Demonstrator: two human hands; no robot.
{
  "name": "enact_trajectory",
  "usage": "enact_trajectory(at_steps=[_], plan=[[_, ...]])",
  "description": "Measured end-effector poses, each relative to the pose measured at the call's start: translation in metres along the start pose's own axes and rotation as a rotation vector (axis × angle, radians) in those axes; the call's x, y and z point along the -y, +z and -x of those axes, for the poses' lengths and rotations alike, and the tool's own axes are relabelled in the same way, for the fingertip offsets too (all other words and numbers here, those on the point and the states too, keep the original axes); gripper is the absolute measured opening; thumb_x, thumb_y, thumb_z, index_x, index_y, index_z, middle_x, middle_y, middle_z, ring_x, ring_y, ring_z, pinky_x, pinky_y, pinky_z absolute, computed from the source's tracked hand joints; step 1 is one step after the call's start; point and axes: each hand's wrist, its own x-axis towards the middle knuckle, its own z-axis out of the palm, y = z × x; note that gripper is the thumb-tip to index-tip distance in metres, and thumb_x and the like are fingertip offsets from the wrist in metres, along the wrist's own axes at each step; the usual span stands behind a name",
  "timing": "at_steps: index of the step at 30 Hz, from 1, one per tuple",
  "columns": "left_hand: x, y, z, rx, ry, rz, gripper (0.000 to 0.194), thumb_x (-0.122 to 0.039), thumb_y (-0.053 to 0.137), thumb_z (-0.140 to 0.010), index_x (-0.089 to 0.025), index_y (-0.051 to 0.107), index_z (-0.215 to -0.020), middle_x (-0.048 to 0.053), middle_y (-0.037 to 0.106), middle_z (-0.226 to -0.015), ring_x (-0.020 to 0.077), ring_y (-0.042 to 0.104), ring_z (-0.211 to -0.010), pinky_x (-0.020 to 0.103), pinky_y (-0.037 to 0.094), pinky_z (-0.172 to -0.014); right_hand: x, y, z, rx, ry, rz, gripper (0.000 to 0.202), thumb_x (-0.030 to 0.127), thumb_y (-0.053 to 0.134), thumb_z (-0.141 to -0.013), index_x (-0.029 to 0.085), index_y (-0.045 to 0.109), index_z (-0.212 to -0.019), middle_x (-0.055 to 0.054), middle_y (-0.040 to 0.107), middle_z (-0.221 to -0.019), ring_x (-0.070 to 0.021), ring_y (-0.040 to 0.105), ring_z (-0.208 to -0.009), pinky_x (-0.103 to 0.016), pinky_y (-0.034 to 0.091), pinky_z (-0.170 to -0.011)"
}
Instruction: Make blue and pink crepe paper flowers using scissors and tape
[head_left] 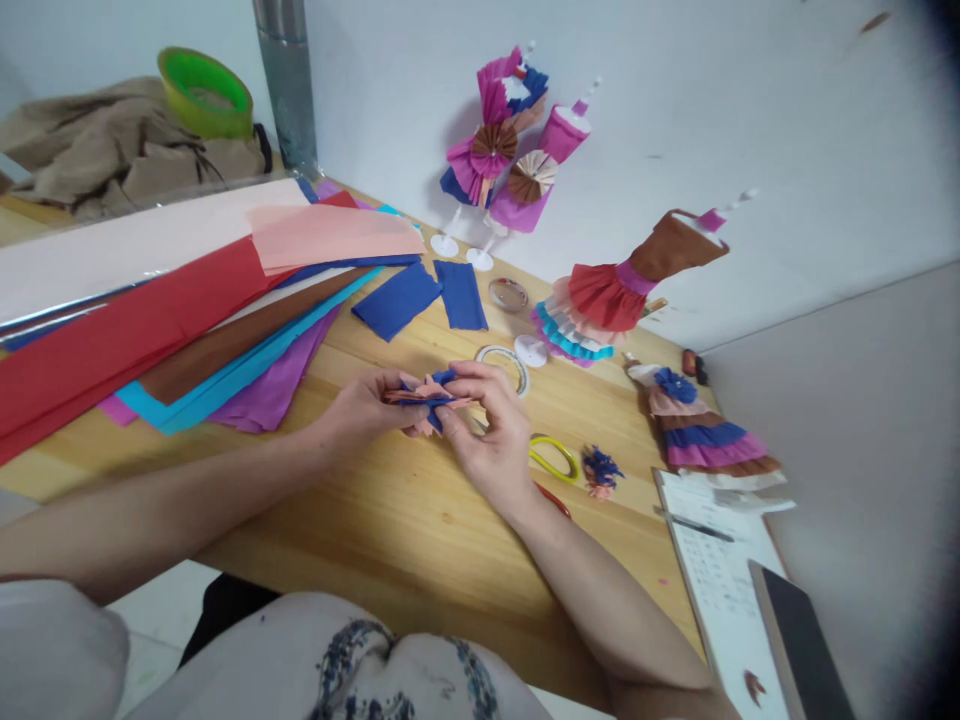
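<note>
Holding blue-and-peach paper bloom (429, 392) at centre of the frame, over the table (352, 520), between both hands. Pinching its left edge between thumb and fingers of left hand (370, 405); pinching its right side between thumb and fingertips of right hand (491, 428). Just beyond right hand: white roll (525, 372), partly hidden. Right of right hand: yellow loop (574, 462); red handle (555, 500), partly covered; near both, fringed tuft (601, 470) in same two colours. Above the hands: two blue pieces (460, 295), near each other, with clear disc (508, 294) to their right. At left of frame: overlapping sheets (150, 335) in red, peach, brown, turquoise, purple. At upper left: brown cloth (97, 150) with green ring (238, 102) on top; bottle (291, 95) just right. At upper centre: two dressed figures (551, 140) close together; farther right, third figure (660, 260) in brown and red. At right: notebook (712, 580), with pen (699, 527) across it.
</note>
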Motion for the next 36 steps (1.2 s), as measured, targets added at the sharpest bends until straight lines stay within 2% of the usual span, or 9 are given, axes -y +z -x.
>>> enact_trajectory(at_steps=[5,11,15,19,23,28,31,36], plan=[[-0.0009,0.0012,0.0013,-0.026,-0.051,0.046,0.014,-0.020,0.079,-0.058,-0.015,0.071,-0.068,-0.001,0.069,-0.061,0.0112,0.061,-0.060,0.022,0.047,-0.062,0.0000,-0.0001,0.0032,-0.005,-0.108,0.073,0.019,0.007,0.059,-0.083,0.024,0.063,-0.092,-0.008,0.064,-0.110,-0.0225,0.065,-0.103,-0.042,0.054,-0.087],[0.0012,0.0006,0.0006,-0.046,0.005,0.053,0.008,-0.019,0.073,-0.059,-0.016,0.068,-0.064,-0.002,0.068,-0.063,0.0109,0.061,-0.061,0.023,0.048,-0.066,-0.0025,0.0003,0.0053,0.040,-0.193,0.083,0.027,0.002,0.052,-0.082,0.024,0.062,-0.096,-0.011,0.059,-0.119,-0.0216,0.067,-0.095,-0.041,0.057,-0.076],[0.0005,0.0014,0.0019,-0.051,0.013,0.042,0.009,-0.019,0.074,-0.059,-0.015,0.066,-0.062,-0.003,0.066,-0.060,0.0095,0.059,-0.060,0.021,0.046,-0.065,-0.0026,0.0008,0.0057,0.053,-0.170,0.078,0.031,0.003,0.054,-0.081,0.025,0.062,-0.102,-0.012,0.057,-0.123,-0.0236,0.066,-0.097,-0.044,0.057,-0.078],[0.0018,0.0015,0.0021,-0.045,-0.009,0.017,0.012,-0.020,0.075,-0.059,-0.015,0.068,-0.068,-0.004,0.066,-0.062,0.0101,0.059,-0.059,0.022,0.046,-0.064,-0.0023,0.0008,0.0058,0.059,-0.146,0.067,0.026,0.004,0.055,-0.080,0.024,0.063,-0.096,-0.012,0.058,-0.123,-0.0236,0.066,-0.097,-0.043,0.057,-0.077],[0.0018,0.0024,0.0017,-0.036,-0.011,0.029,0.013,-0.020,0.076,-0.059,-0.015,0.068,-0.068,-0.003,0.066,-0.062,0.0110,0.059,-0.060,0.023,0.047,-0.064,0.0001,-0.0003,0.0038,0.056,-0.124,0.069,0.021,0.006,0.058,-0.082,0.023,0.064,-0.092,-0.011,0.061,-0.119,-0.0232,0.066,-0.098,-0.045,0.055,-0.083],[-0.0018,0.0033,0.0029,0.005,-0.031,0.037,0.018,-0.024,0.081,-0.061,-0.014,0.070,-0.071,-0.001,0.067,-0.062,0.0117,0.060,-0.061,0.023,0.048,-0.064,0.0008,0.0002,0.0008,0.044,0.049,0.015,0.007,0.019,0.061,-0.086,0.023,0.064,-0.080,-0.009,0.065,-0.110,-0.0239,0.064,-0.105,-0.043,0.052,-0.088],[-0.0011,0.0008,0.0036,0.043,-0.018,0.010,0.016,-0.029,0.077,-0.068,-0.014,0.073,-0.074,0.001,0.070,-0.065,0.0116,0.062,-0.062,0.022,0.049,-0.064,-0.0019,0.0023,0.0000,0.042,0.196,-0.094,0.009,0.022,0.064,-0.083,0.021,0.063,-0.074,-0.009,0.066,-0.110,-0.0228,0.064,-0.102,-0.041,0.052,-0.086],[0.0028,-0.0034,0.0034,0.080,0.020,0.031,0.025,-0.035,0.069,-0.078,-0.015,0.072,-0.063,0.003,0.072,-0.066,0.0109,0.062,-0.062,0.021,0.049,-0.065,-0.0049,0.0022,-0.0017,0.093,0.396,-0.289,0.011,0.027,0.065,-0.080,0.021,0.065,-0.070,-0.009,0.067,-0.107,-0.0243,0.064,-0.103,-0.040,0.051,-0.086]])
